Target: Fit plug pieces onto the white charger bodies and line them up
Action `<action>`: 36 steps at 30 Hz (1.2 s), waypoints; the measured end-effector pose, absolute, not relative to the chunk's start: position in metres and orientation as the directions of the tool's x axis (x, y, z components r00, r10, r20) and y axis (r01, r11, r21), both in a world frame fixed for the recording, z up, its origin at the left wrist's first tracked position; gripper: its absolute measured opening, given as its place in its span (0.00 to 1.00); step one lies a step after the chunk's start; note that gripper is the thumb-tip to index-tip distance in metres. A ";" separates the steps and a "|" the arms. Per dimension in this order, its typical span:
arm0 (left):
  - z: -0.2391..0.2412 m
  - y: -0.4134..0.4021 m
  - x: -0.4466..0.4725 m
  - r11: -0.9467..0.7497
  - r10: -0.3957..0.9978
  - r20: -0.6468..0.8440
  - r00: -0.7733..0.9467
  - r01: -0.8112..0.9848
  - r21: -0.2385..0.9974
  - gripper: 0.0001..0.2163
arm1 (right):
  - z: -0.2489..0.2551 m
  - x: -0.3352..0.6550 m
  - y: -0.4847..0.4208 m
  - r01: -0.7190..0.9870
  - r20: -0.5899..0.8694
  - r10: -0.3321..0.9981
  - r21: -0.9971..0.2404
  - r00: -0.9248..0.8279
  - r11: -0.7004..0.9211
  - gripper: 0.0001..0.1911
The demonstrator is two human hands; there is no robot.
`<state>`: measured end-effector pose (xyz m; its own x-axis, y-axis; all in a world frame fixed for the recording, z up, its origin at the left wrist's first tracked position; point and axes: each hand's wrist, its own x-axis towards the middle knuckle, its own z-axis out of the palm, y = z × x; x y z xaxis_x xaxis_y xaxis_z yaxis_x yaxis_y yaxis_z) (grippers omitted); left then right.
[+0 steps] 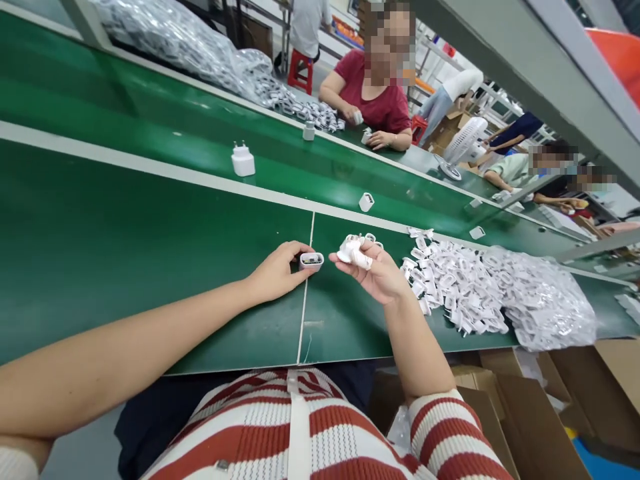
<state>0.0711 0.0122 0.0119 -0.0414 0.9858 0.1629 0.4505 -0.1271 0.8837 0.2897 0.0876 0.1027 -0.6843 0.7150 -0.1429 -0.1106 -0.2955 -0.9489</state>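
Observation:
My left hand (278,272) grips a white charger housing (312,267) between thumb and fingers, just above the green tabletop. The housing's open end faces me, and dark and metal parts show inside it. To its right, my right hand (384,275), palm turned up, is closed around several small white plug caps (354,252); metal pins stick out from some. The two hands are a short gap apart. Beyond my right hand lies a heap of similar white plug caps (457,287), spilling from a clear plastic bag (547,300).
A green conveyor belt (180,130) runs past the table, carrying a white charger (243,161) with two pins up and a white housing (367,202). Across it, a person in a red shirt (383,100) handles white pieces near a bagged pile. Cardboard boxes (525,413) stand lower right.

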 end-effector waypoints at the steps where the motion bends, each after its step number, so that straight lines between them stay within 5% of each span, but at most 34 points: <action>1: 0.012 0.013 0.071 -0.142 0.985 0.172 -0.033 0.426 0.894 0.20 | 0.098 0.285 0.087 -0.103 -0.154 0.709 -0.947 -0.688 -0.305 0.26; 6: 0.013 0.015 0.064 -0.202 0.977 0.212 0.020 0.407 0.891 0.22 | 0.068 0.277 0.083 -0.023 -0.140 0.813 -0.982 -0.566 -0.186 0.24; 9: 0.013 0.016 0.063 -0.231 0.973 0.221 0.073 0.426 0.875 0.17 | 0.058 0.275 0.079 0.065 0.064 0.890 -0.992 -0.451 0.105 0.16; 12: 0.012 0.018 0.064 -0.262 0.965 0.238 0.110 0.426 0.866 0.16 | 0.055 0.271 0.073 0.258 0.370 0.824 -0.824 -0.430 0.505 0.08; 15: 0.010 0.019 0.065 -0.250 0.968 0.234 0.091 0.436 0.865 0.17 | 0.055 0.266 0.070 0.355 0.481 0.722 -0.647 -0.497 0.675 0.08; 23: 0.010 0.022 0.062 -0.267 0.964 0.236 0.125 0.418 0.868 0.12 | 0.063 0.262 0.077 0.375 0.480 0.543 -0.405 -0.689 0.834 0.10; 36: 0.009 0.024 0.062 -0.276 0.961 0.240 0.137 0.456 0.846 0.08 | 0.066 0.261 0.078 0.518 0.384 0.562 -0.222 -0.732 0.826 0.09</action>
<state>0.0621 0.0237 0.0094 0.1369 0.9610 0.2403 0.4561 -0.2765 0.8459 0.2612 0.0784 0.0664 -0.7323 0.5622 0.3843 0.5179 0.8262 -0.2219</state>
